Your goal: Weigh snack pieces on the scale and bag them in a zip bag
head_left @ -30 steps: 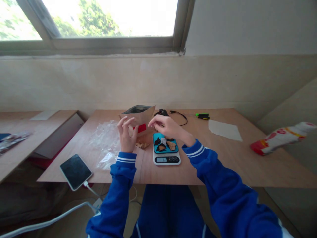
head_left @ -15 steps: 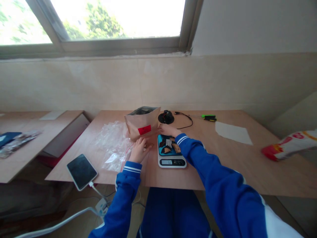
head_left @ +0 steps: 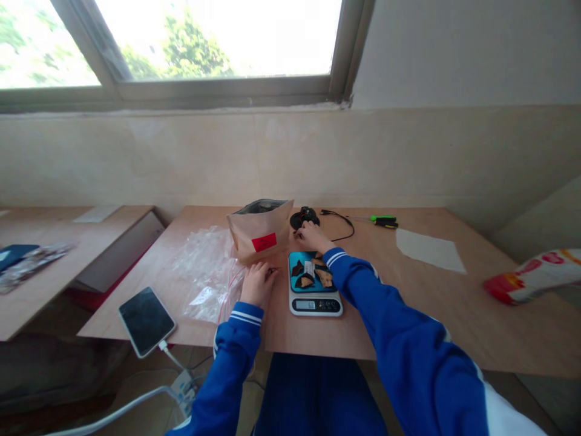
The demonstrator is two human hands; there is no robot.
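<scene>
A kraft-paper pouch [head_left: 242, 236] with a red label stands upright with its mouth open, its inside mostly hidden. To its right is a white digital scale [head_left: 297, 307] with a blue top. Several dark brown and tan dried pieces [head_left: 324, 278] lie on that top, along with a small pale printed slip [head_left: 309, 267]. My right hand [head_left: 313, 236], fingers closed, pinches a small brown piece beyond the scale's far edge. Low over the table, between pouch and scale, my left hand [head_left: 256, 283] is closed at the fingertips on a small thin dark piece.
Crumpled clear plastic bags [head_left: 204, 266] lie left of the pouch, near a tablet [head_left: 146, 321] overhanging the table's front edge with a cable. Behind are a round black device [head_left: 297, 219], a black cable [head_left: 353, 227] and screwdrivers [head_left: 385, 221]. White paper [head_left: 429, 251] and a red-white packet [head_left: 521, 281] lie right.
My right hand has lifted slightly off the scale's far edge, and a brown piece now shows in its fingers. My left hand's fingers have drawn together around a dark piece.
</scene>
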